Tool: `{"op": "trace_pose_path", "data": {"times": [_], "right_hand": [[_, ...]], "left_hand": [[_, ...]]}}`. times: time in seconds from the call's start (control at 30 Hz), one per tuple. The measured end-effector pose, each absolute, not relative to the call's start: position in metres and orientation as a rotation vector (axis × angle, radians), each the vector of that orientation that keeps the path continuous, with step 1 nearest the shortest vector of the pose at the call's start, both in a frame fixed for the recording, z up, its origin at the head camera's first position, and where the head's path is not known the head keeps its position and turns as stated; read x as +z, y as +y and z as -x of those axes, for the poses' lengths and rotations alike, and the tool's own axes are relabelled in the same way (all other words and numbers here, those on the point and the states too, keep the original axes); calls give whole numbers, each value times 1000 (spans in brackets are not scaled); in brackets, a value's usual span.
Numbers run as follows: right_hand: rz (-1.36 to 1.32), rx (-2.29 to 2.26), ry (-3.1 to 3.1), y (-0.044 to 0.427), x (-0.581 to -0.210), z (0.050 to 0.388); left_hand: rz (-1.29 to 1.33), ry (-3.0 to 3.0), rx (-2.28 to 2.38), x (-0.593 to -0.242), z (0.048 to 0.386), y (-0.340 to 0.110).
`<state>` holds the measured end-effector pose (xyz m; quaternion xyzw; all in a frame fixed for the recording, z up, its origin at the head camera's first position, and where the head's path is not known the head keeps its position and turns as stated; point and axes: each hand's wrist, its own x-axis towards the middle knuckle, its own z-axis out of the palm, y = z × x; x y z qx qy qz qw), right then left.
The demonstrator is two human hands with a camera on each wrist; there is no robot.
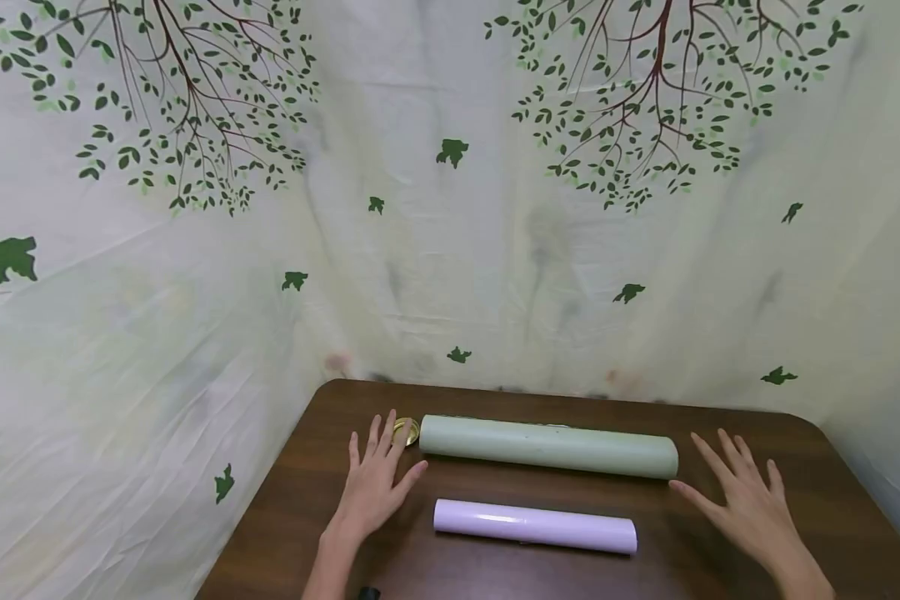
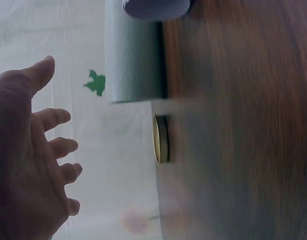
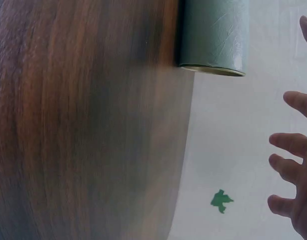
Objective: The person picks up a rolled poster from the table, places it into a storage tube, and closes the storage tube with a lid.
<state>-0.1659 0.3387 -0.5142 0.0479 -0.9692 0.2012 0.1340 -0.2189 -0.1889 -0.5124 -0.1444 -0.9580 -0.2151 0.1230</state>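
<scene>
A long pale green tube [image 1: 547, 446] lies across the back of the table, and a shorter lilac roll [image 1: 534, 526] lies in front of it. Beside the green tube's left end is a round gold lid [image 1: 412, 432], partly covered by fingers in the head view; the left wrist view shows the lid [image 2: 162, 139] whole. My left hand [image 1: 375, 487] is spread over the table near that lid, holding nothing. Off the green tube's right end, my right hand [image 1: 750, 504] has its fingers spread, also with nothing in it. The right wrist view shows a gold rim on the tube's end [image 3: 213, 70].
The brown wooden table [image 1: 720, 575] has rounded back corners. A pale cloth [image 1: 420, 275] printed with branches and green birds hangs behind and around it. A small black object [image 1: 369, 593] shows at the bottom edge, beside the left forearm.
</scene>
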Motion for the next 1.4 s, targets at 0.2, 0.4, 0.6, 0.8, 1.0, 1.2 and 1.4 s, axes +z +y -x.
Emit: {"op": "trace_pose_path", "data": {"times": [0.2,0.4,0.6,0.8,1.0,1.2,1.4], "right_hand": [[-173,568,-2802,330,-515,171],[-236,583,-2799,313,-517,177],[-294,578,-2793,297,-517,182],[-316,548,-2794,292,-514,190],[-338,555,-2836,285,-509,199],[-396,525,-2851,276,-505,212],[-432,458,-2865,267,-505,223]], "left_hand": [[508,-2766,-623,-510,212,-175],[601,-2759,-568,-509,206,-155],[706,-2771,-545,-513,201,-138],[765,-2752,-483,-516,198,-127],[820,-2762,-400,-519,194,-116],[855,-2796,-357,-521,191,-107],[914,-2776,-318,-525,185,-98]]}}
